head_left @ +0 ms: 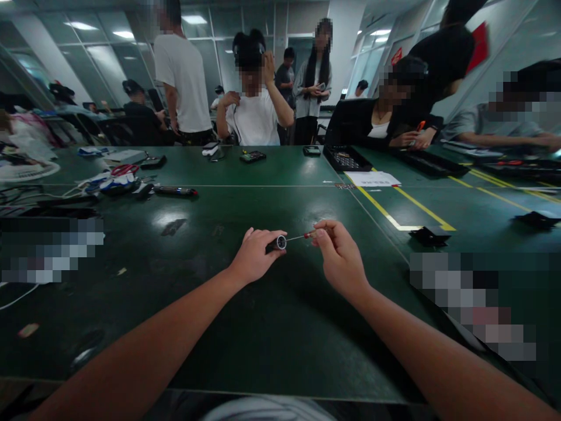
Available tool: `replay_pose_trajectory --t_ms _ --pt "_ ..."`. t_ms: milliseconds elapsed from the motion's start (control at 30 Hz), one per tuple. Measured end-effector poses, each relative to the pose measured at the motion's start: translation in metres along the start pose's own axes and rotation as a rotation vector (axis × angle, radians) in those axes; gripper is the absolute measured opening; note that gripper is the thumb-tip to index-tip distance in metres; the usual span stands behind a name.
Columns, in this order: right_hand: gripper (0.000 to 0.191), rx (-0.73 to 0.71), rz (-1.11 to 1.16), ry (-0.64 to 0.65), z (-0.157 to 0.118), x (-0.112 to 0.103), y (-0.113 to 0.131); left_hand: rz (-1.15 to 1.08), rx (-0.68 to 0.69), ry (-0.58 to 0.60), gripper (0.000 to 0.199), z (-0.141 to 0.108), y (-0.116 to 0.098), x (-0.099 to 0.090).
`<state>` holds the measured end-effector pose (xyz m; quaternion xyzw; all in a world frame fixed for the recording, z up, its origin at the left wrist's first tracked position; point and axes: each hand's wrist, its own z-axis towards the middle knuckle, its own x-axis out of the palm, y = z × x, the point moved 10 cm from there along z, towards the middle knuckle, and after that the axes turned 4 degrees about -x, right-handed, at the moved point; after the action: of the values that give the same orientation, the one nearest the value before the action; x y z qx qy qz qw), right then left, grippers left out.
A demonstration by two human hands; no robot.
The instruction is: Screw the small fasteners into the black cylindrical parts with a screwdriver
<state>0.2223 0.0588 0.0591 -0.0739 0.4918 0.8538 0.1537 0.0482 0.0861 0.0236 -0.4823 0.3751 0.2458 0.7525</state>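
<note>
My left hand point(255, 255) is closed around a small black flashlight point(280, 242), whose round, silver-rimmed end faces me. Most of its body is hidden by the fingers. My right hand point(340, 252) grips a screwdriver point(308, 235) by its handle, which is partly red. The thin metal shaft points left, and its tip is at the rim of the flashlight's round end; whether it touches or goes inside I cannot tell. Both hands are just above the green tabletop point(263, 339), near the middle of the view.
Left, a dark pen-like tool point(176, 191) lies beside a pile with red-handled scissors point(125, 169) and cables. Black trays point(347, 159) and a paper sheet point(374, 178) lie to the right, near yellow tape lines point(381, 207) and a black bracket-like piece point(429, 236). People sit and stand across the table.
</note>
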Motion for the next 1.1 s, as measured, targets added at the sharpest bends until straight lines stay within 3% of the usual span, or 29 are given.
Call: replay_pose_trajectory --t_ms 100,167,267,333,500,800,1100 --pt "0.026 0.092 0.086 -0.07 0.004 -0.004 -0.017 0.002 0.044 0.025 0.037 -0.001 -0.008 0.001" --pt "0.029 0.239 0.276 -0.142 0.005 -0.006 -0.042 0.012 0.117 0.023 0.037 -0.001 -0.015 -0.001" --pt "0.03 0.471 0.496 -0.056 0.004 0.011 -0.075 0.048 0.138 0.012 0.038 0.004 -0.013 -0.004" --pt "0.027 0.518 0.536 -0.094 0.003 0.01 -0.084 0.063 0.098 0.031 0.037 0.007 -0.005 -0.003" --pt "0.025 0.398 0.509 -0.151 0.004 0.003 -0.069 0.052 0.062 0.046 0.039 0.005 -0.003 -0.001" --pt "0.025 0.149 0.241 -0.121 0.006 -0.005 -0.032 0.035 0.057 0.045 0.041 0.003 -0.003 0.002" --pt "0.025 0.088 0.113 -0.095 0.003 -0.007 -0.019 0.027 0.057 0.034 0.041 0.001 -0.005 0.001"
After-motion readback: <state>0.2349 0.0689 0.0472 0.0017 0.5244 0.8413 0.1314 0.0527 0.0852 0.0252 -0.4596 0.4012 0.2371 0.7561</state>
